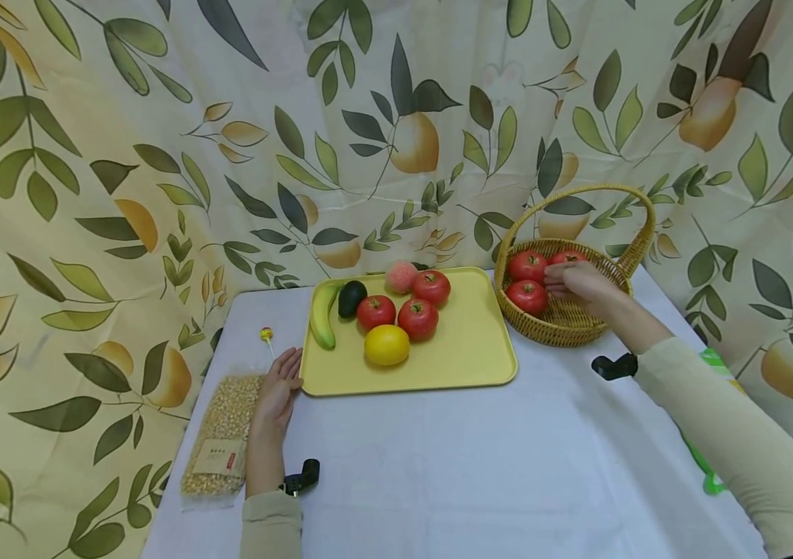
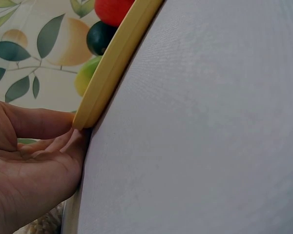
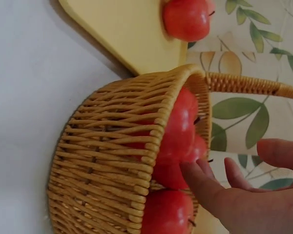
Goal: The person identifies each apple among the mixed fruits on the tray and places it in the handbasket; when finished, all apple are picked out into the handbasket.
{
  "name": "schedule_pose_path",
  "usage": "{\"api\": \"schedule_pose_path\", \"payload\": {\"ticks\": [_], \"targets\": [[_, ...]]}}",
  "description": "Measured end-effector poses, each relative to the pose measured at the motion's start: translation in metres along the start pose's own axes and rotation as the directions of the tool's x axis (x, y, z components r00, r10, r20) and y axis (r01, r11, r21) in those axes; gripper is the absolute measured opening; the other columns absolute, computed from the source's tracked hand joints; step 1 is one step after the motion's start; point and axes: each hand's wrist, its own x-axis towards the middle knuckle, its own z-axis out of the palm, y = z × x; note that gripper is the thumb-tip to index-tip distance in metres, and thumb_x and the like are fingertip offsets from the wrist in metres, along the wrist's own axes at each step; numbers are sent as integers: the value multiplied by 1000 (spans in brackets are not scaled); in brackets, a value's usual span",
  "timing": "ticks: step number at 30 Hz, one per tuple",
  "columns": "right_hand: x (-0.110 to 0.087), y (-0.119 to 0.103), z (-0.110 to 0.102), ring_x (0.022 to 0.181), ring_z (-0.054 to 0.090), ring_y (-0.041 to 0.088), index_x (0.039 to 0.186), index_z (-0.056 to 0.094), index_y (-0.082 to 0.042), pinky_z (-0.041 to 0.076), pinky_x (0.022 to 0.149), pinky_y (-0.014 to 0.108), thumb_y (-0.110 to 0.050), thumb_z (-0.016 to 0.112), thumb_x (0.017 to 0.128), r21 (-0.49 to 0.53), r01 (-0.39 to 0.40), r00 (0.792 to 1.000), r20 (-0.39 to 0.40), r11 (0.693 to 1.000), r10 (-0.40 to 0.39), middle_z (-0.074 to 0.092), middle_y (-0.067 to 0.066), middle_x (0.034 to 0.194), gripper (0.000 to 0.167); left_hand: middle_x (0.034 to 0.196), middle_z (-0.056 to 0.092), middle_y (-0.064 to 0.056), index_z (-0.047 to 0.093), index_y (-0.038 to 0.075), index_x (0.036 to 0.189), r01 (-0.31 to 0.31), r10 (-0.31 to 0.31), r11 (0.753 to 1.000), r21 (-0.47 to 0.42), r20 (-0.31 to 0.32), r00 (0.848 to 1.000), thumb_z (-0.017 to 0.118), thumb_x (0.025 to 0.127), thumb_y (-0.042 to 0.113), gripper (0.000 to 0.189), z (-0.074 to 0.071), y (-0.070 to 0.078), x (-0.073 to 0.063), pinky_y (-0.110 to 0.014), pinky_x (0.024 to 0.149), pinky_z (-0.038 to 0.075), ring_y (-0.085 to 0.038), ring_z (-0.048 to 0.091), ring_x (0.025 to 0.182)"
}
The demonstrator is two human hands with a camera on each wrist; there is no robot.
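Note:
My left hand [image 1: 277,390] pinches the near left corner of a yellow tray [image 1: 466,365], thumb at the rim in the left wrist view. On the tray lie a banana [image 1: 322,314], a dark green avocado [image 1: 352,299], a peach [image 1: 401,276], a lemon [image 1: 387,345] and three red apples [image 1: 418,319]. My right hand [image 1: 578,283] reaches over a wicker basket [image 1: 564,334] holding red apples [image 1: 527,297]. In the right wrist view its fingers [image 3: 200,185] stretch loosely beside the apples, and nothing shows in its grasp.
Left of the tray lie a lollipop [image 1: 266,335] and a clear bag of corn kernels [image 1: 217,435]. Behind my right forearm a green package [image 1: 707,466] partly shows. The basket's tall handle [image 1: 606,189] arches over it. A leaf-patterned cloth [image 1: 396,210] hangs behind the white table [image 1: 473,473].

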Motion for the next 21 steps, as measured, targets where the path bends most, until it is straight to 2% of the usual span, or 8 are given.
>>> {"api": "schedule_pose_path", "payload": {"ticks": [8,15,19,21], "targets": [[-11,-12,8,146,38,38,161,20,9,42,118,32,-21,36,114,26,17,1000,-5,1000,-17,27,31,164,58,169,29,-17,21,2,164,5,-5,1000,-1,-8,1000,34,91,-26,80,0,0,0,-37,128,25,-26,25,157],[-18,-21,20,134,52,29,160,25,9,49,110,27,-17,38,113,-9,52,999,3,999,-52,32,28,161,55,169,29,-16,22,2,164,8,-8,1000,-8,-8,1000,35,91,-26,79,-1,-2,1,-37,128,26,-26,26,157],[-20,-25,26,141,46,34,161,24,8,45,113,29,-13,37,113,1,67,997,34,998,-67,32,29,163,53,169,29,-16,22,2,164,0,0,1000,-1,-4,1000,35,92,-26,79,-2,-2,2,-37,128,25,-27,26,157],[-21,-26,29,141,48,33,161,23,8,43,114,30,-12,36,113,3,70,996,47,998,-70,31,29,163,54,169,29,-17,22,2,164,-3,3,1000,4,2,1000,35,92,-26,79,-3,-2,2,-38,128,25,-27,26,157]]}}
